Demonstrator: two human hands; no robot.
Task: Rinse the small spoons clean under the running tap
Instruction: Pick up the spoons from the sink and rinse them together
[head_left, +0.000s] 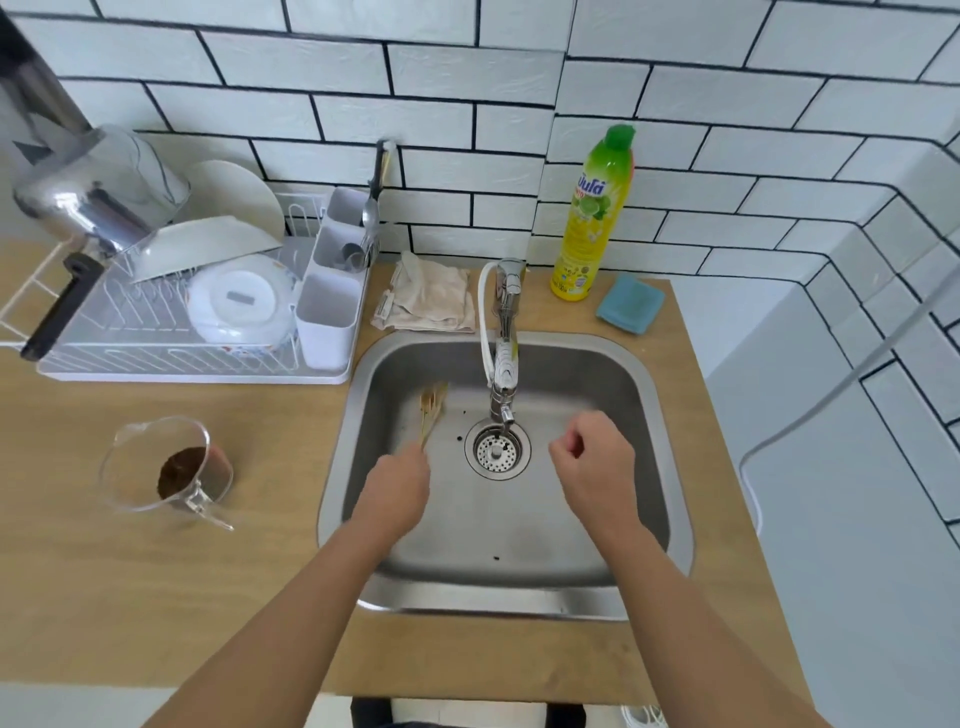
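Sink (644, 395) | left hand (397, 480) pinches small spoons (431, 410) | right hand (595, 457) curled, holding nothing

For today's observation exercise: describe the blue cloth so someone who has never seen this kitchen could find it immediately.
Start at the steel sink set in the wooden counter. Behind its right corner stands a yellow dish soap bottle; the blue cloth lies just right of it. Unlike the crumpled beige rag left of the tap, it is blue and neatly folded.

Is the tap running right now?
Cannot tell. No stream shows below the tap, and the sink looks dry. The left hand holds the spoons off to its side.
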